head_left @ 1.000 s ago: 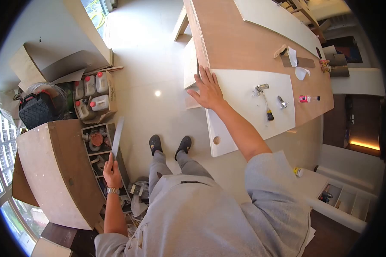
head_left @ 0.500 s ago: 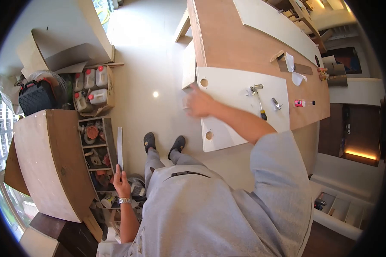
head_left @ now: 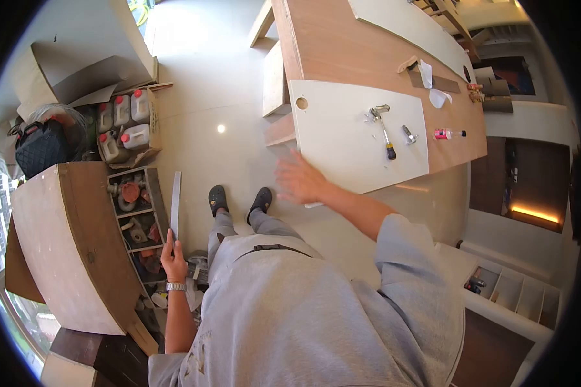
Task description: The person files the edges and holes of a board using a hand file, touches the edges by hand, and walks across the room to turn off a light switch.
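In my left hand [head_left: 174, 259] is the lower end of a long, thin grey strip [head_left: 176, 203], which points away from me beside the shelf box. My right hand [head_left: 300, 180], slightly blurred, has its fingers spread at the near left corner of a white panel [head_left: 342, 122]; whether it touches the panel I cannot tell. The panel lies on a brown wooden board [head_left: 342, 55] and has a round hole near its far left corner. On it rest a metal hinge [head_left: 379, 112], a screwdriver [head_left: 389, 149] with a yellow and black handle, and a second hinge [head_left: 408, 135].
A small bottle [head_left: 448, 134] lies on the brown board. At the left are a box of white jugs [head_left: 135, 137], a black bag [head_left: 42, 147], a wooden cabinet [head_left: 71, 245] and a shelf box of parts [head_left: 155, 213]. A drawer unit [head_left: 510, 290] stands at the right.
My right hand has moved from the panel's far left corner along its left edge to the near corner, fingers spread. My left hand still holds the strip. The whole view has shifted somewhat.
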`<state>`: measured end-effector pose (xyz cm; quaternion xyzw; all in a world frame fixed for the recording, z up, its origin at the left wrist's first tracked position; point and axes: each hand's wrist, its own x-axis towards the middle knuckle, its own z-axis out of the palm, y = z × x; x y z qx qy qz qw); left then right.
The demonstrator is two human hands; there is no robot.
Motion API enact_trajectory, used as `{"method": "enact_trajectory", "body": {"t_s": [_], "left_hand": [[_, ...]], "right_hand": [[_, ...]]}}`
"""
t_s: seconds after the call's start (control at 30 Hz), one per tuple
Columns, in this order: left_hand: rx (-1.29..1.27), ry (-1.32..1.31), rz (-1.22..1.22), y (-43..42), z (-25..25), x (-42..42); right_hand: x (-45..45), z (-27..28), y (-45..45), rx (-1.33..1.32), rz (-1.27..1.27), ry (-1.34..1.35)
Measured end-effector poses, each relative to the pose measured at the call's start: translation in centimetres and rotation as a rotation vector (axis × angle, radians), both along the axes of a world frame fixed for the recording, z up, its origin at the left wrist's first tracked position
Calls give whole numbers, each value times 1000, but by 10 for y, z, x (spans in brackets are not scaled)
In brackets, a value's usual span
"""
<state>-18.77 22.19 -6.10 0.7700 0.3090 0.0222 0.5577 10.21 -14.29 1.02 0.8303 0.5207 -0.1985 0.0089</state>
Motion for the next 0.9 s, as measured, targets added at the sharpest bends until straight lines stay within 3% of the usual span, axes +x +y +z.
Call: {"method": "enact_trajectory", "body": {"t_s": [0.17,0.27,0.37,0.43,0.53,0.63,0.9], "left_hand": [[23,-78,-149,31,-11,37],[32,-13,-224,46,-6,56],[-11,-108,-212,46,-3,66],[-44,-83,-194,46,-13,62],[-68,-74,-174,44,-26,56],[-88,-82,-169,39,-31,45],[-88,91,-192,41,-15,22]], "right_hand": [[-84,-5,-20,56,42,-86],[-108,11,-27,182,83,0],[-89,32,-25,215,-306,-53],[-58,29,-30,295,-785,-69],[-16,26,-31,213,-989,-39],[20,44,-20,-35,-1092,233],[87,27,0,-17,-1194,279]]}}
